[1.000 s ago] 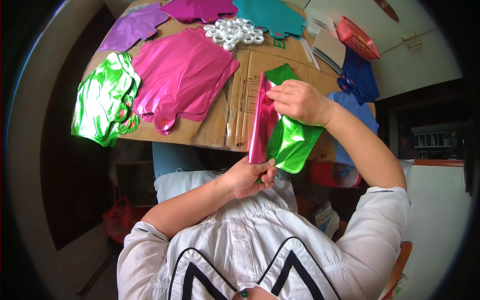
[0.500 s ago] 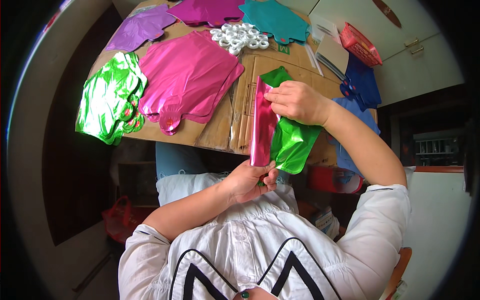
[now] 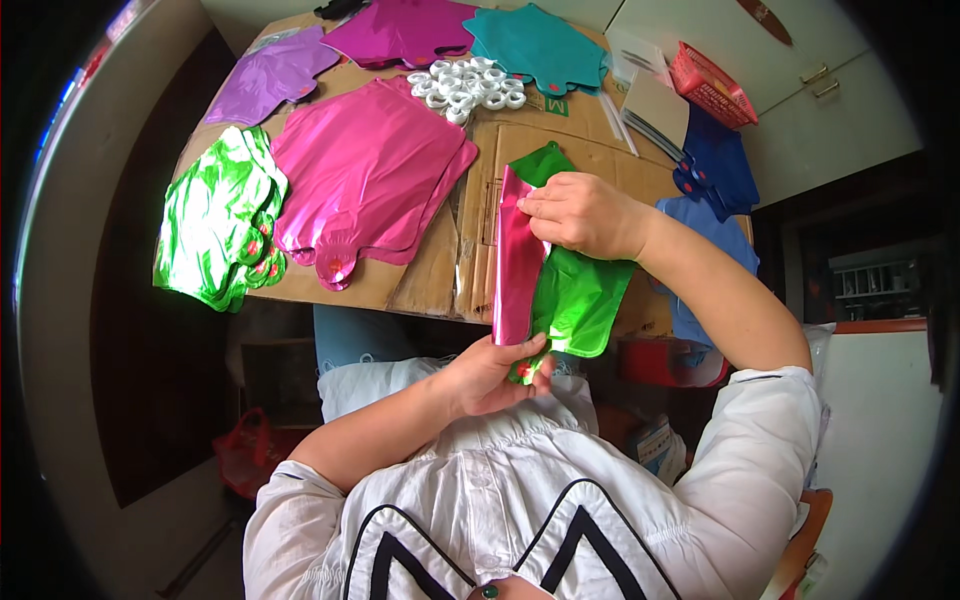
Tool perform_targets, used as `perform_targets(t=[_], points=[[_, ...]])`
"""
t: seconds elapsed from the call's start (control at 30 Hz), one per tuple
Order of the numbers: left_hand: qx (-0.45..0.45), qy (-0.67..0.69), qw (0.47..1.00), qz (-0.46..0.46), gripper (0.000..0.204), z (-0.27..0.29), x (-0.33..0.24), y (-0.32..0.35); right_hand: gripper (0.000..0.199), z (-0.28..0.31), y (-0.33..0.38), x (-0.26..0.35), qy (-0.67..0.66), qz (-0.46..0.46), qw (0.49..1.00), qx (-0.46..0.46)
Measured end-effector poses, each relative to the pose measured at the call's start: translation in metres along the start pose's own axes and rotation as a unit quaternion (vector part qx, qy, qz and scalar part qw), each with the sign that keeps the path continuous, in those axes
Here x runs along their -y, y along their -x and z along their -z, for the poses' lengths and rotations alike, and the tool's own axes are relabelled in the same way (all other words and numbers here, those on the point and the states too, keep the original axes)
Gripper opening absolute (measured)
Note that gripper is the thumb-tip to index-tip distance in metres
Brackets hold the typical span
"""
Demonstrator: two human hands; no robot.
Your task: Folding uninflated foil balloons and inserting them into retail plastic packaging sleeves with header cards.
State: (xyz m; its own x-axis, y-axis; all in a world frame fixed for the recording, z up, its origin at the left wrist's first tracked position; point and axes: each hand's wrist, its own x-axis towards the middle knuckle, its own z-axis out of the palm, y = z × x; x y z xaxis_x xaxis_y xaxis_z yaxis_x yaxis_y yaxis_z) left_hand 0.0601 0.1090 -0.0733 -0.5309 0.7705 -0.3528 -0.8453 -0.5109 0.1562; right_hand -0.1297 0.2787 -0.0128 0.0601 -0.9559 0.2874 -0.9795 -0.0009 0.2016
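In front of me, over the table's near edge, I hold a folded pink foil balloon [image 3: 512,300] together with a flat green foil balloon [image 3: 585,300]. The pink one forms a narrow upright strip lying over the green one's left part. My left hand [image 3: 485,378] grips the lower end, thumb on top; a green tab [image 3: 525,370] with a red mark shows between its fingers. Farther up, my right hand [image 3: 590,215] is closed on the pink strip, its fingertips pressed to the foil. A green corner sticks out above that hand.
Cardboard [image 3: 440,270] covers the table. On it lie stacks of flat foil balloons: shiny green [image 3: 215,215], pink [image 3: 370,170], purple [image 3: 270,75], magenta [image 3: 400,30], teal [image 3: 540,50] and blue [image 3: 725,165]. White ribbon rolls [image 3: 465,85] and a red basket [image 3: 710,85] sit farther back.
My left fingers have loosened and spread a little, baring the green tab with its red mark. The right hand keeps its hold. The whole view has shifted slightly.
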Motion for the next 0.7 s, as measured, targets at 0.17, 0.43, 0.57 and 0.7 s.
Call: perform_targets(t=[0.17,0.43,0.57,0.7], points=[[0.094,-0.611,0.778,0.111,0.04,0.005,-0.067,0.04,0.011,0.008,0.001,-0.001,-0.048,-0.025,0.995,0.081],[0.02,-0.85,0.3,-0.434,0.012,-0.037,-0.16,-0.008,0.013,0.005,0.001,-0.001,-0.062,-0.025,0.995,0.071],[0.049,-0.882,0.295,-0.365,0.037,-0.014,-0.161,-0.022,0.007,-0.001,0.007,-0.001,-0.037,-0.035,0.998,0.036],[0.028,-0.897,0.287,-0.334,0.067,-0.02,-0.154,-0.013,0.009,0.018,0.012,0.015,0.037,-0.082,0.996,0.01]])
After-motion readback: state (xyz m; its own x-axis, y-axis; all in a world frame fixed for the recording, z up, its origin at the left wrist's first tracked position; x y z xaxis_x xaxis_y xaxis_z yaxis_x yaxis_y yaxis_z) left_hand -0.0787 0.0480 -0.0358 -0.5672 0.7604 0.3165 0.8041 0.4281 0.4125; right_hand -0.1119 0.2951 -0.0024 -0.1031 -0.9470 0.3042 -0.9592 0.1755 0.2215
